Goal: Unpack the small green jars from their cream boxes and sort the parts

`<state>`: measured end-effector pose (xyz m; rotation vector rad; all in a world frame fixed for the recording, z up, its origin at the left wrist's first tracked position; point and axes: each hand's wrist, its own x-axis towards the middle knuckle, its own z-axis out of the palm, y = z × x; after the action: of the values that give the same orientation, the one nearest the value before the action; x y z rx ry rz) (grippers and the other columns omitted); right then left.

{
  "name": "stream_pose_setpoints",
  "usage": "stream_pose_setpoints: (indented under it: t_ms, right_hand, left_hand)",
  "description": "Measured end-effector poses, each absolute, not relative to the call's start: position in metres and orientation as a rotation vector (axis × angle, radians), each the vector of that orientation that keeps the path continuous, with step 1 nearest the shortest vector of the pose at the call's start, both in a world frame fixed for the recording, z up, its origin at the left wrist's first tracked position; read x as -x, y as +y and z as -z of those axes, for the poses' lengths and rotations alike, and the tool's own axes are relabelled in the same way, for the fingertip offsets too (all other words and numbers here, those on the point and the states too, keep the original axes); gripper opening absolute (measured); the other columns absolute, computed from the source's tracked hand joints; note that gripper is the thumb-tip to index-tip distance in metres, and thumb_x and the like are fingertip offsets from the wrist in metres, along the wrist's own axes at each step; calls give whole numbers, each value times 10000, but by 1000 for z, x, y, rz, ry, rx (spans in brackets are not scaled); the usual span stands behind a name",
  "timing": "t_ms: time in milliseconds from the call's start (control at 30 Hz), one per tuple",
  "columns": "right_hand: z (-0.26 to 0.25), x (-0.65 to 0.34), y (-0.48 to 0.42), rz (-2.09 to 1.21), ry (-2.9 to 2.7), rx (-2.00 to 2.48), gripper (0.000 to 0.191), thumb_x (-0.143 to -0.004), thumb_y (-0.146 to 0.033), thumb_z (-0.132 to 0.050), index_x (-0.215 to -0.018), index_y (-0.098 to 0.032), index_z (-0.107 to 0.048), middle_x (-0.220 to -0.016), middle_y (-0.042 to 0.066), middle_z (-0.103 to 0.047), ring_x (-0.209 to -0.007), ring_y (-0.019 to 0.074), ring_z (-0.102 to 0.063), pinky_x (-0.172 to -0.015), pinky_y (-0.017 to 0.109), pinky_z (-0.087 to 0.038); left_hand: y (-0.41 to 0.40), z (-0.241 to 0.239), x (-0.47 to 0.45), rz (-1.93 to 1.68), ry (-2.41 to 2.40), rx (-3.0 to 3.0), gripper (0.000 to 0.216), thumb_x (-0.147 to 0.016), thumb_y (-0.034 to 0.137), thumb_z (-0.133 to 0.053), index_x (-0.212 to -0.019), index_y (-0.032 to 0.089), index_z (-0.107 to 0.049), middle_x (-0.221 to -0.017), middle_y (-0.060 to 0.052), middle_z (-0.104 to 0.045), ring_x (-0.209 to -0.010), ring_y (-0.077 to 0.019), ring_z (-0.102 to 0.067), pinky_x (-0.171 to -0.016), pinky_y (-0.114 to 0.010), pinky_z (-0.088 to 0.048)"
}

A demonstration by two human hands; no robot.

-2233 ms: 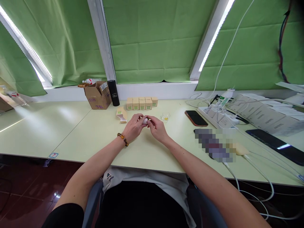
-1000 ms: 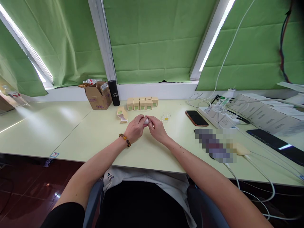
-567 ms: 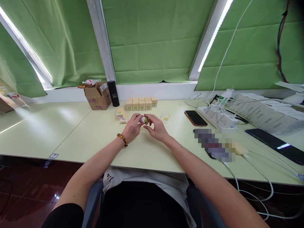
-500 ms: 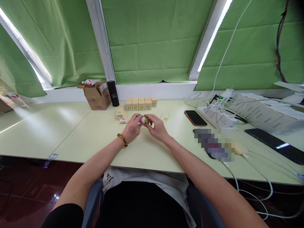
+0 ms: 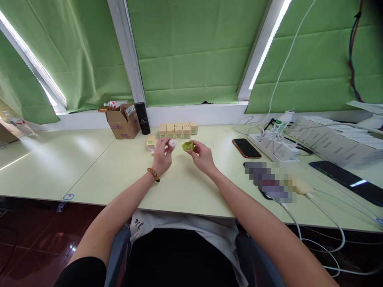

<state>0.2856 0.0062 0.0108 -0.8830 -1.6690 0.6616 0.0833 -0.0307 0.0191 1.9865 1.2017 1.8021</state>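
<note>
Holding two parts apart above the pale green counter (image 5: 119, 167), the person's hands now stand separated. The left hand (image 5: 162, 156) pinches a small white round cap (image 5: 172, 143) at its fingertips, raised off the surface. The right hand (image 5: 203, 156) grips a small olive-green rounded piece (image 5: 188, 146) between thumb and fingers, also clear of the counter. A gap shows between the two parts.

Change noted: a second ago both hands were pressed together around a single white item; half a second ago green was only just showing beside the white. The item has since come apart into the white piece and the green piece, each going with one hand. Judged from this, the separating step is done and each half is free to be handled alone.

Whether the green piece is a hollow shell or a solid body cannot be told at this size.

Surroundings: a row of small beige cartons with green labels (image 5: 178, 130) stands just behind the hands; one opened beige carton (image 5: 151, 142) lies beside the left hand. A brown cardboard box (image 5: 123, 121) and a black cylindrical flask (image 5: 142, 118) stand further left. A dark smartphone in an orange case (image 5: 245, 148) lies to the right, well apart.
</note>
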Motion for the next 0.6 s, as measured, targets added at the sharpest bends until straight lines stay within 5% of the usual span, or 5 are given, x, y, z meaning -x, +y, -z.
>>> stream_pose_setpoints:
  t_ms: [400,600]
  right_hand:
    - [-6,-277,-9,-845,-1813,980,398,-878,-473,-687,-1150,-185,-725,-754,27,-733,-674,193,-665,-668,351,-554]
    - [-9,-279,-10,-851,-1886,1013,338,-871,-461,-698,-1073,-193,-738,-825,39,-759,-654,171,-653,-657,327,-537]
  left_hand:
    - [-18,-32,-61,-1628,837,-1078,477,-1100,544,-371,-1133,147,-633,-1335,-211,-720,-1313,-283,-686,-1184,-538,-532]
    - [-23,-35,-64,-1584,789,-1160,447,-1086,542,-426,-1144,153,-637,-1384,-207,-698,-1337,-297,-670,-1171,-551,-533]
